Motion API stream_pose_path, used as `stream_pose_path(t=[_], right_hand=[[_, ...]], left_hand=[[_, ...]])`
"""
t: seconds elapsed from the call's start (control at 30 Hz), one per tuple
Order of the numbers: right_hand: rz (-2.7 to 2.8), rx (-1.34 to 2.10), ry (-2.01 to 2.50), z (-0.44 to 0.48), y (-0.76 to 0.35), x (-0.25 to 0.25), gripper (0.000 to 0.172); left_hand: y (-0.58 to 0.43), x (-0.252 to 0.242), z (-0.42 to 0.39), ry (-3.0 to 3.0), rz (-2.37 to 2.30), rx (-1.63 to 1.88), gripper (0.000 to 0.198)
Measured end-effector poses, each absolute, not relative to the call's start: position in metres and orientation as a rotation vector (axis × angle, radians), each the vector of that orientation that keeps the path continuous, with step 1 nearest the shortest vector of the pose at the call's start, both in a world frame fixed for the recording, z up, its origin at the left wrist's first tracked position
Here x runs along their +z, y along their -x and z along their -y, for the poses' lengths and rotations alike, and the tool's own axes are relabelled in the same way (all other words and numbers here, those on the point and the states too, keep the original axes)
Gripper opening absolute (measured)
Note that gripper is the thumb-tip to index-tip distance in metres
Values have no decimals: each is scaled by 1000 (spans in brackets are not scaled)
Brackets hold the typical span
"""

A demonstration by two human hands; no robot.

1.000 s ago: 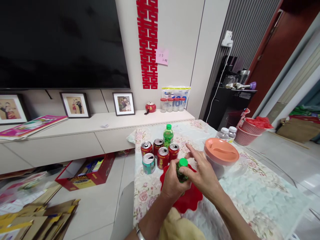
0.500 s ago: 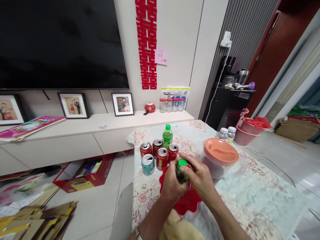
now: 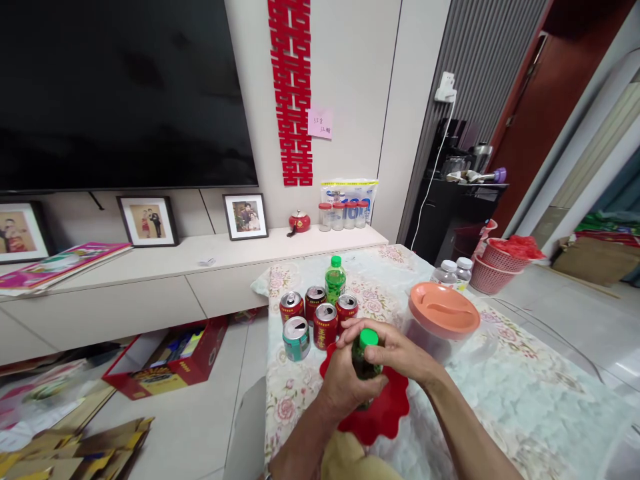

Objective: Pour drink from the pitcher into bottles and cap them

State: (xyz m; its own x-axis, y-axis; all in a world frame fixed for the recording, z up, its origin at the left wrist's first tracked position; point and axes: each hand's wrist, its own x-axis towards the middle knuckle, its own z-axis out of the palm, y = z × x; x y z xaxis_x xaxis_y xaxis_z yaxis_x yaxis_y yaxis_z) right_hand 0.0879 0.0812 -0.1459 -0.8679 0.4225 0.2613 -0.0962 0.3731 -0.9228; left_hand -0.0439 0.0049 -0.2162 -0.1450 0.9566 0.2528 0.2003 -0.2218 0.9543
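Between my two hands stands a dark bottle with a green cap [image 3: 369,338], held upright over a red scalloped tray [image 3: 383,423]. My left hand [image 3: 345,380] wraps round its body from the left. My right hand [image 3: 400,350] curls round the bottle's upper part, thumb close to the cap. Just beyond my fingers are several drink cans: a red can [image 3: 325,327] closest, a teal can [image 3: 297,340] to its left, and more red ones behind. A second green-capped bottle [image 3: 335,280] stands at the back of the cans. The lower part of the held bottle is mostly hidden.
On the table's right sits a tub with an orange divided lid [image 3: 444,310], with clear white-capped jars [image 3: 447,273] behind it. The flowered tablecloth [image 3: 287,407] covers the table. A red box [image 3: 167,363] lies on the floor at left; a low cabinet [image 3: 200,260] runs behind.
My right hand has shifted round the bottle, its fingers now lying across the far side. Both hands and the bottle sit slightly lower in view; the camera has tilted up a little.
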Motion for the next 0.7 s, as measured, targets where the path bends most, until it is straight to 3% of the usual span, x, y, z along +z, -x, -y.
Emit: stream_pose_path(t=[0.17, 0.3, 0.37, 0.7], right_hand=[[2055, 1428, 404, -67, -82, -157, 53], [1970, 1313, 550, -57, -78, -164, 46], [1932, 1244, 640, -52, -76, -167, 43], [1776, 958, 978, -28, -60, -183, 39]], left_hand=[[39, -216, -8, -1501, -1402, 1501, 27], [37, -217, -6, -1474, -1467, 1567, 51], [35, -218, -5, -1472, -1537, 1551, 54], [21, -233, -8, -1347, -1704, 1624, 16]])
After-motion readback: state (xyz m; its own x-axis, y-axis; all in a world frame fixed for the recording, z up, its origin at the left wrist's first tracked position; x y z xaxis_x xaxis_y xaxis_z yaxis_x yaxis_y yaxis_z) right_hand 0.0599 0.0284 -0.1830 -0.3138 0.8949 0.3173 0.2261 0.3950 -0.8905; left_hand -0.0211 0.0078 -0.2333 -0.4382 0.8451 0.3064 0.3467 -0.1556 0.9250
